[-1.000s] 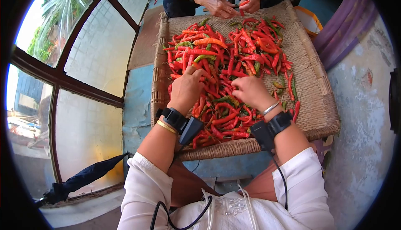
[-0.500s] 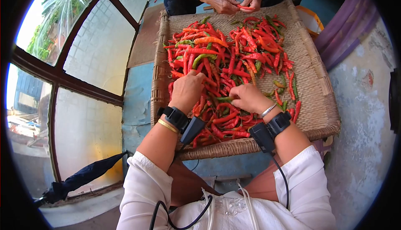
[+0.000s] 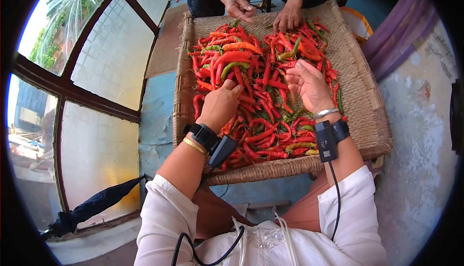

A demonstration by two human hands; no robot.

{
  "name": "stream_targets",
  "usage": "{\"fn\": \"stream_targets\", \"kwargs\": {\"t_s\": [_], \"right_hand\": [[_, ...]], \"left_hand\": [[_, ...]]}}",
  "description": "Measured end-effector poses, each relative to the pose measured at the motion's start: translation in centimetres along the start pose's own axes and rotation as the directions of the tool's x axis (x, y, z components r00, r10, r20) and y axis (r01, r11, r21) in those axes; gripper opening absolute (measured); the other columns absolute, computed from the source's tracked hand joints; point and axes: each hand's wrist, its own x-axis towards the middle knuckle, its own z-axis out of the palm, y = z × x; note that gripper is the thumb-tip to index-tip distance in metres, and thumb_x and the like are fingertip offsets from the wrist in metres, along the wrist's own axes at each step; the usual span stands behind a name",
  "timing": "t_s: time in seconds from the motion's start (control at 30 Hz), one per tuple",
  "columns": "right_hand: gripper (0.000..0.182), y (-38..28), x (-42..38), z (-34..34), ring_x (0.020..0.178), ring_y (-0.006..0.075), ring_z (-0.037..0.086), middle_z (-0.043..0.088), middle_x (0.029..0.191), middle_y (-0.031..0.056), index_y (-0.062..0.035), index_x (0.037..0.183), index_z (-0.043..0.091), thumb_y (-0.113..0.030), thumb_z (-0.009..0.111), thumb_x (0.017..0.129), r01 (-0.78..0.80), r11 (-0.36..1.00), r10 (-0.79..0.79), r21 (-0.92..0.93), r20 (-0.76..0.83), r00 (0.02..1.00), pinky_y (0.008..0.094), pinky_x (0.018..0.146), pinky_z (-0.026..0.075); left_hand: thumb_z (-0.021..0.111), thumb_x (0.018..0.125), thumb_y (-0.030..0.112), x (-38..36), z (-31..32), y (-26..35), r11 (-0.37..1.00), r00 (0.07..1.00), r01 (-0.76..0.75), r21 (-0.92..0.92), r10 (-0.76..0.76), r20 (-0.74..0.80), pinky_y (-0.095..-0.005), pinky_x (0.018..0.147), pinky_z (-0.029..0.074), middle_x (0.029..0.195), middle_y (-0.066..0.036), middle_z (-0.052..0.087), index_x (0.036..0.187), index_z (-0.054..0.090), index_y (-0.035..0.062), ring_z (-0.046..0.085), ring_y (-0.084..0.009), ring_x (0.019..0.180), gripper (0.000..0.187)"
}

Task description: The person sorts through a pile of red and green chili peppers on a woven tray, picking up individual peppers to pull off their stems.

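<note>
Red chili peppers (image 3: 241, 56), with some green and orange ones among them, lie heaped on a large woven tray (image 3: 360, 97). On the left part of the heap, my left hand (image 3: 220, 105) has its fingers curled down among the peppers; its fingertips are partly hidden, and what they hold cannot be made out. My right hand (image 3: 309, 85) is raised above the heap, palm turned inward and fingers loosely apart, with nothing in it. Just beyond its fingertips is a greenish-orange chili pepper (image 3: 290, 52).
Across the tray, another person reaches a hand (image 3: 288, 15) onto the far peppers and holds the other hand (image 3: 237, 6) raised. A window (image 3: 104, 126) and a folded dark umbrella (image 3: 96, 205) are at left. A purple curtain (image 3: 401, 34) hangs at right, by a white bucket (image 3: 355, 24).
My right hand has lifted out of the heap, moved away to the right and opened. My left hand stays nearly in place. The other person's hands have separated, one going down to the peppers.
</note>
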Motion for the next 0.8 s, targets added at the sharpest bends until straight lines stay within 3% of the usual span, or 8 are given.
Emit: {"fn": "stream_targets", "kwargs": {"t_s": [0.07,0.3,0.37,0.57,0.63,0.73,0.77,0.8], "right_hand": [[0.038,0.8,0.0,-0.4,0.065,0.0086,0.055,0.056,0.079,0.0035,0.0011,0.112,0.048,-0.022,0.056,0.083,-0.034,0.993,0.026,-0.111,-0.069,0.997,0.0209,0.053,0.045],[0.022,1.8,-1.5,2.1,0.058,0.0068,0.053,0.057,0.070,0.0006,-0.0019,0.092,0.061,-0.021,0.055,0.083,-0.039,0.738,0.291,-0.673,0.266,0.919,0.0218,0.048,0.042],[0.025,1.8,-1.6,2.3,0.059,0.0064,0.053,0.057,0.072,0.0007,-0.0014,0.095,0.060,-0.023,0.054,0.084,-0.082,0.725,0.349,-0.684,0.262,0.900,0.0202,0.048,0.043],[0.034,1.8,-1.9,2.2,0.061,0.0067,0.054,0.056,0.074,0.0020,-0.0019,0.104,0.053,-0.031,0.051,0.087,-0.179,0.833,0.358,-0.523,0.265,0.895,0.0190,0.048,0.043],[0.034,1.6,-1.8,2.1,0.060,0.0066,0.053,0.056,0.072,0.0014,-0.0025,0.105,0.052,-0.031,0.049,0.088,-0.333,0.860,0.426,-0.388,0.183,0.886,0.0194,0.048,0.043],[0.034,1.7,-1.8,1.7,0.061,0.0100,0.055,0.057,0.072,0.0030,-0.0025,0.099,0.057,-0.033,0.053,0.084,-0.347,0.866,0.423,-0.360,0.159,0.892,0.0224,0.046,0.043],[0.034,2.2,-1.7,1.6,0.061,0.0100,0.055,0.057,0.072,0.0030,-0.0025,0.099,0.057,-0.033,0.053,0.084,-0.348,0.866,0.424,-0.360,0.159,0.892,0.0224,0.046,0.043],[0.032,2.8,-1.4,1.4,0.063,0.0109,0.056,0.057,0.073,0.0036,-0.0020,0.096,0.058,-0.031,0.056,0.082,-0.205,0.828,0.331,-0.521,0.161,0.930,0.0239,0.049,0.044]], "left_hand": [[0.062,0.069,0.012,0.1,-0.2,0.0,0.996,0.992,0.047,0.073,-0.055,0.116,-0.0359,0.067,0.047,0.093,-0.006,0.052,0.095,0.059,0.0095,0.056,-0.0263,0.080,0.026],[0.061,0.070,0.012,0.5,-1.7,1.0,0.995,0.994,0.057,0.082,-0.064,0.083,-0.0363,0.064,0.047,0.088,-0.006,0.053,0.084,0.061,0.0092,0.057,-0.0254,0.075,0.014],[0.061,0.071,0.011,0.6,-2.0,1.3,0.999,0.994,-0.039,-0.026,0.036,-0.102,-0.0355,0.063,0.047,0.088,-0.007,0.053,0.082,0.060,0.0085,0.057,-0.0260,0.073,0.011],[0.060,0.071,0.005,0.6,-2.3,3.1,0.969,0.961,-0.076,-0.235,0.008,-0.276,-0.0331,0.061,0.047,0.083,-0.007,0.054,0.079,0.058,0.0061,0.057,-0.0259,0.072,0.008],[0.060,0.071,0.004,0.5,-2.2,3.6,0.960,0.956,-0.122,-0.252,0.046,-0.288,-0.0327,0.060,0.047,0.082,-0.007,0.054,0.079,0.057,0.0057,0.057,-0.0258,0.071,0.009],[0.061,0.070,0.002,0.4,-2.2,4.2,0.944,0.952,-0.189,-0.272,0.107,-0.287,-0.0326,0.059,0.047,0.081,-0.008,0.055,0.078,0.057,0.0049,0.056,-0.0269,0.070,0.009],[0.061,0.071,0.002,0.3,-2.1,4.2,0.944,0.961,-0.160,-0.289,0.083,-0.263,-0.0310,0.059,0.047,0.081,-0.008,0.055,0.078,0.057,0.0046,0.057,-0.0236,0.068,0.009],[0.061,0.071,0.002,0.3,-2.0,4.2,0.943,0.970,-0.131,-0.305,0.058,-0.238,-0.0294,0.058,0.047,0.081,-0.007,0.056,0.078,0.056,0.0043,0.057,-0.0202,0.065,0.008]]}}
